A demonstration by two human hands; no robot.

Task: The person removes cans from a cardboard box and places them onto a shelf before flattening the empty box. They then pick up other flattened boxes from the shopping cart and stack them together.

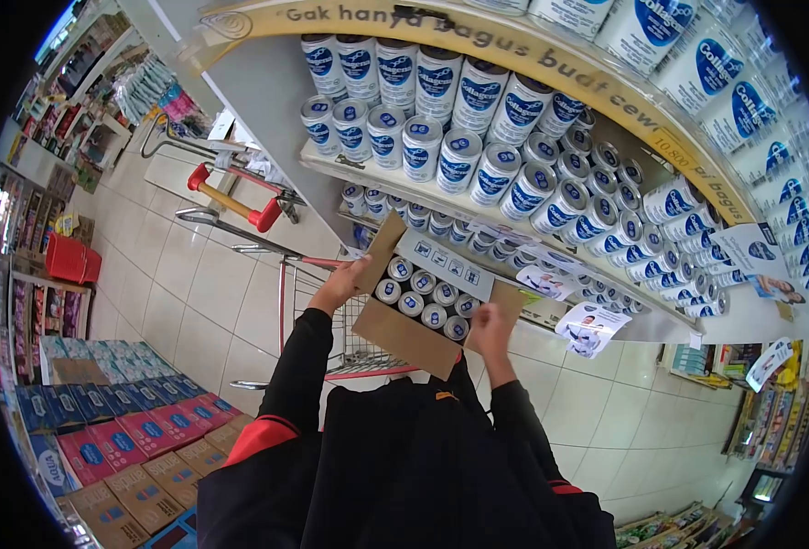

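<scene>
An open cardboard box (409, 336) with several white and blue cans (433, 316) standing in it is in front of my body, its flaps spread outward. My left hand (339, 285) grips the upright left flap near its edge. At the box's right side, my right hand (490, 329) is closed beside the right flap (507, 306); what its fingers hold, if anything, is hidden. The back flap (446, 263) is white with printed symbols and leans toward the shelf.
Rows of Collagena cans (458, 157) fill the shelves beyond the box. Behind the box is a wire shopping cart (299, 302); another cart with a red and yellow handle (235, 197) stands to the left. Stacked cartons (102, 448) are at lower left. Paper tags (590, 328) hang off the shelf edge.
</scene>
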